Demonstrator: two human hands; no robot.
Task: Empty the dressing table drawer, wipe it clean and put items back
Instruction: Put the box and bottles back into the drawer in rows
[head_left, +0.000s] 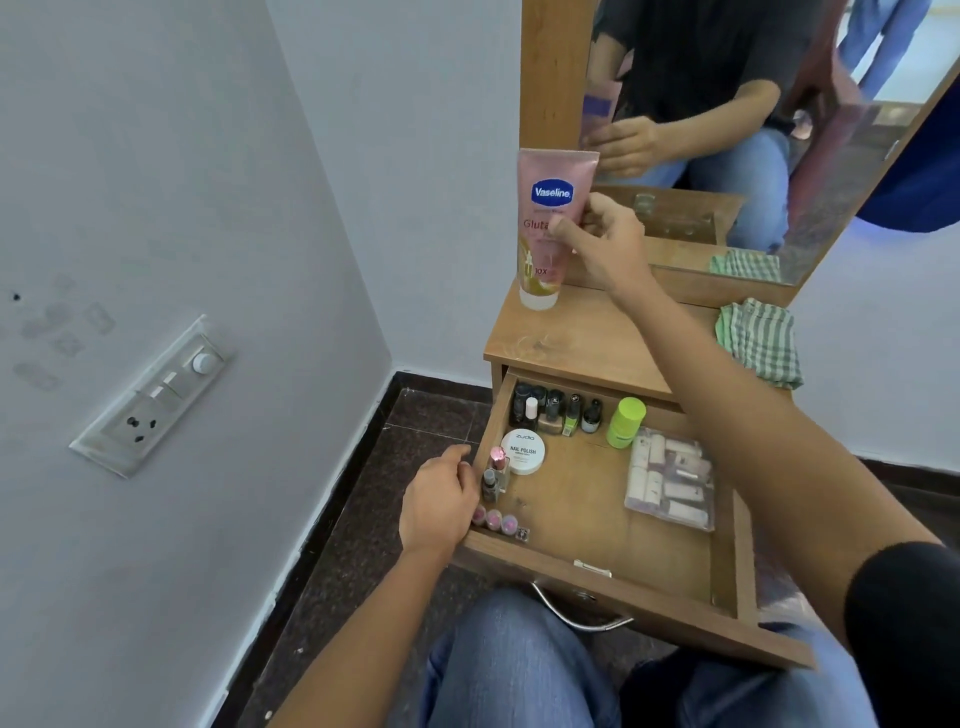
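Note:
The wooden drawer (597, 582) stands pulled open below the dressing table top (582, 338). Inside lie a row of small bottles (553, 410), a green jar (626, 422), a white round nail polish remover tub (523, 451), lipsticks and small pink pots (493, 517) at the left wall, and a clear pouch of tubes (670, 478). My right hand (602, 239) holds a pink Vaseline tube (550, 218) that stands cap-down on the table top's back left corner. My left hand (441, 501) grips the drawer's left wall beside the lipsticks.
A green checked cloth (758, 343) lies on the table top at the right. A mirror (727, 130) rises behind the table. A wall with a switch and socket plate (156, 395) is at the left. My knees sit under the drawer front and its metal handle (576, 616).

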